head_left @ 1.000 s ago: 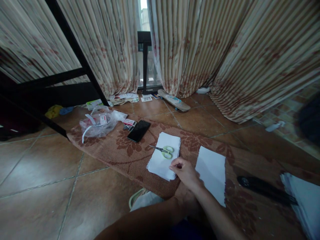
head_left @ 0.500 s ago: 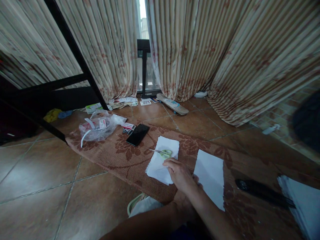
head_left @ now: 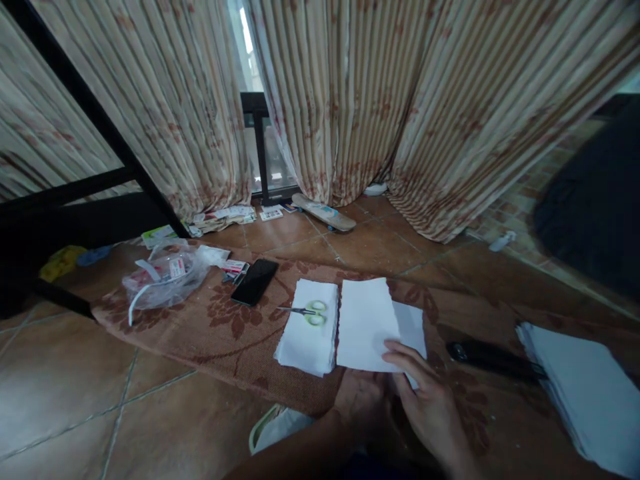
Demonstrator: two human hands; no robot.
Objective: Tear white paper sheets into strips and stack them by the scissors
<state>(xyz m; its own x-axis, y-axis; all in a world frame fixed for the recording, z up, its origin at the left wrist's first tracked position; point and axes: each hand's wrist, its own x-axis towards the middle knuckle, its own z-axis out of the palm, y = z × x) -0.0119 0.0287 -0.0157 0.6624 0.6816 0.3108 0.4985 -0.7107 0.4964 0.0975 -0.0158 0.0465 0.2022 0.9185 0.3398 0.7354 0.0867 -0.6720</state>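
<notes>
A white sheet of paper (head_left: 367,323) with rough edges is in front of me, partly over another white sheet (head_left: 413,325). My right hand (head_left: 425,400) pinches its lower right corner, fingers on top and thumb below. At the lower edge of the same sheet, my left hand (head_left: 361,399) is curled against the paper, its fingertips mostly hidden. Just left lies a stack of ragged-edged paper (head_left: 305,350), carrying open scissors (head_left: 313,312) with pale green handles. Neither hand touches the scissors.
A patterned brown cloth (head_left: 250,353) lies underneath. Left are a black phone (head_left: 255,282) and a clear plastic bag (head_left: 173,280). To the right are a dark elongated object (head_left: 493,359) and a thicker paper stack (head_left: 585,387). A skateboard (head_left: 324,213) rests by the curtains.
My right hand has moved right, off the stack with the scissors, to a sheet's corner. That sheet now lies beside the stack, overlapping the other sheet. The view has swung right.
</notes>
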